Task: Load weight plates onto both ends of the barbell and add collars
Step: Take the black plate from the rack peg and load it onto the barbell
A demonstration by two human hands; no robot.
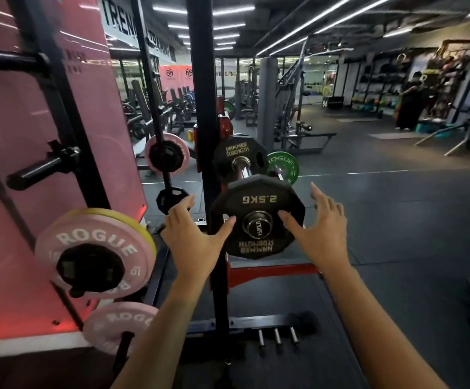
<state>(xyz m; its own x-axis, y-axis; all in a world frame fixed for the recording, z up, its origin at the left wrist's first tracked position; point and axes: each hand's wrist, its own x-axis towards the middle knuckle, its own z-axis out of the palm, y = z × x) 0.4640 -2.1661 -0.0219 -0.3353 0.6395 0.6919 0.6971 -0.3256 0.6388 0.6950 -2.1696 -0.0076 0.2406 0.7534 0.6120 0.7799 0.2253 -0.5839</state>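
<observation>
Black 2.5KG plate (257, 217) seated on near end of barbell sleeve (257, 224), lettering upside down, sleeve end cap poking through centre hole. Left hand (193, 234) spread wide just left of plate, fingers straight, thumb tip at plate's left edge; contact uncertain. Right hand (319, 226) spread wide just right of plate, thumb lying over plate face near cap, holding nothing. Second black plate (239, 161) farther along sleeve behind 2.5KG plate, apart from it. Green plate (283, 167) beyond, right of that. Black rack upright (203, 122) immediately left of plate. Pink Rogue plates (93, 254) stored well left.
</observation>
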